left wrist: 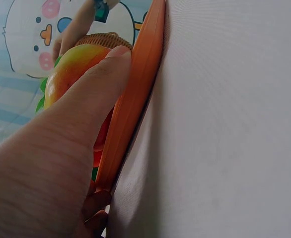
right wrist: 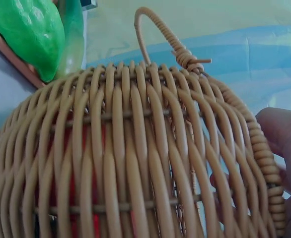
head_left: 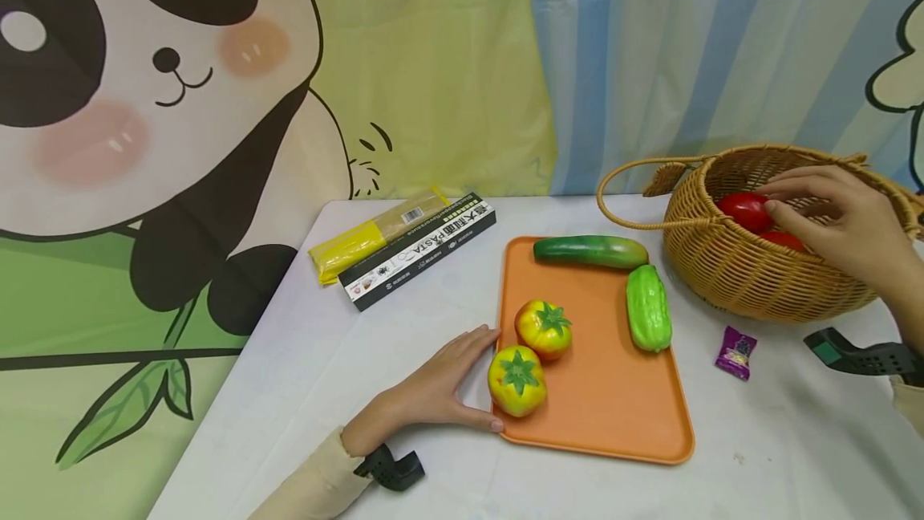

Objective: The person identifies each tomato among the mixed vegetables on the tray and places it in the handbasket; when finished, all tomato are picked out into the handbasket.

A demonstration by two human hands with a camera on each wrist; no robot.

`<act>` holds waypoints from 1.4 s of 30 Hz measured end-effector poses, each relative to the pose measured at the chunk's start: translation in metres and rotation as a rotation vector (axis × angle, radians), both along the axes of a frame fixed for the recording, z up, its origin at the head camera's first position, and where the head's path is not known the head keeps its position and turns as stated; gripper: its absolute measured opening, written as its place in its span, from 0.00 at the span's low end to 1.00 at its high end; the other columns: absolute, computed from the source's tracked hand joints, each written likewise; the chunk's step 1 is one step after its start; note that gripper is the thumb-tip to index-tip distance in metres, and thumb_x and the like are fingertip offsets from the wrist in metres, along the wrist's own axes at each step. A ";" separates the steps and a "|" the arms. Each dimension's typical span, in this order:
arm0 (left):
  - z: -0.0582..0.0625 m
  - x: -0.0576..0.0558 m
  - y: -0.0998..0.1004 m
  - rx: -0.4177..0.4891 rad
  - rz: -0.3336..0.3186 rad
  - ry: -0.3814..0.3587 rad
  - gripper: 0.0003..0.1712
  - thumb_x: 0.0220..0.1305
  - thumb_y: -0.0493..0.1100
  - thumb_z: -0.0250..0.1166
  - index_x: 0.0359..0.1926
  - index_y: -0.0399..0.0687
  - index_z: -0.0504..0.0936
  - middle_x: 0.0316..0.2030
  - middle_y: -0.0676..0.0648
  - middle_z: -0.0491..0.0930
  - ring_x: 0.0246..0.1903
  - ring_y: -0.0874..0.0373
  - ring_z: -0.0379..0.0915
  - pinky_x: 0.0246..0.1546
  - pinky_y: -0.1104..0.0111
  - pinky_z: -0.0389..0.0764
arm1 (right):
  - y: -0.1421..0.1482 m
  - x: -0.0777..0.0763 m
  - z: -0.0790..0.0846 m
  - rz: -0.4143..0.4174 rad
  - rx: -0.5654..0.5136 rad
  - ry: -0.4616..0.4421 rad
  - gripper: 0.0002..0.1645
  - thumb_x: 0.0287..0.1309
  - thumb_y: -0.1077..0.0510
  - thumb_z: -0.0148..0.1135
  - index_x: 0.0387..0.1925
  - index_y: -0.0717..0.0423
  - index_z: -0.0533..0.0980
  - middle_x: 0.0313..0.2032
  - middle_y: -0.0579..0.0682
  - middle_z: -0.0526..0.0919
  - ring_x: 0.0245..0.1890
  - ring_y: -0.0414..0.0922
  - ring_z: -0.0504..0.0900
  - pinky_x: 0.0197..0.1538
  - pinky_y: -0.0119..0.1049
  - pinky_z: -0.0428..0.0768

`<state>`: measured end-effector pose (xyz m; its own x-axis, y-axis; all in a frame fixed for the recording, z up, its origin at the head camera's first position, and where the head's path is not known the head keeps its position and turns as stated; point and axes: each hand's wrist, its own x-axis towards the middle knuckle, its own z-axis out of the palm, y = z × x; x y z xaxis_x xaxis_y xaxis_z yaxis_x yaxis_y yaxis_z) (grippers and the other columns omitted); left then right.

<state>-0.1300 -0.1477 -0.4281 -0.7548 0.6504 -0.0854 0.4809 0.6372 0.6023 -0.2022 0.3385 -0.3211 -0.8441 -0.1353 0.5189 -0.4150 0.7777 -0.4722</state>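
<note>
With left hand (head_left: 439, 392) spread, touches the edge of the orange tray (head_left: 592, 396); with right hand (head_left: 840, 211) at the wicker basket (head_left: 765, 287), meets a red item (head_left: 743, 209) beside the thumb, cannot tell whether gripping.

Rough wicker basket (head_left: 765, 283); smooth plastic tray (head_left: 585, 392)

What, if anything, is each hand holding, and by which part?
The left hand only touches the orange tray, along its left edge. The right hand is at a red item in the basket; whether it grips it cannot be told.
</note>
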 end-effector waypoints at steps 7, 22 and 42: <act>0.001 0.001 -0.001 0.002 0.011 -0.001 0.66 0.45 0.68 0.74 0.77 0.58 0.47 0.77 0.47 0.45 0.75 0.50 0.40 0.73 0.52 0.48 | -0.012 0.004 0.002 0.056 -0.020 0.075 0.13 0.60 0.70 0.62 0.47 0.70 0.79 0.48 0.18 0.64 0.47 0.18 0.64 0.42 0.06 0.64; -0.001 -0.001 -0.001 0.005 0.005 0.007 0.65 0.45 0.67 0.74 0.77 0.58 0.47 0.77 0.47 0.45 0.75 0.51 0.40 0.74 0.52 0.47 | -0.036 0.009 0.005 0.203 -0.023 0.164 0.20 0.50 0.76 0.67 0.47 0.66 0.80 0.49 0.24 0.71 0.49 0.22 0.69 0.46 0.08 0.67; -0.003 0.000 -0.001 -0.001 -0.006 0.021 0.65 0.46 0.67 0.74 0.77 0.57 0.47 0.77 0.48 0.46 0.75 0.51 0.41 0.73 0.52 0.49 | -0.082 0.009 0.010 0.497 -0.179 0.264 0.11 0.57 0.72 0.64 0.42 0.72 0.81 0.46 0.47 0.82 0.46 0.33 0.79 0.49 0.21 0.76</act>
<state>-0.1296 -0.1484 -0.4309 -0.7529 0.6544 -0.0702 0.4971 0.6353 0.5910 -0.1931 0.2567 -0.3111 -0.5413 -0.3722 0.7540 -0.8304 0.3775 -0.4098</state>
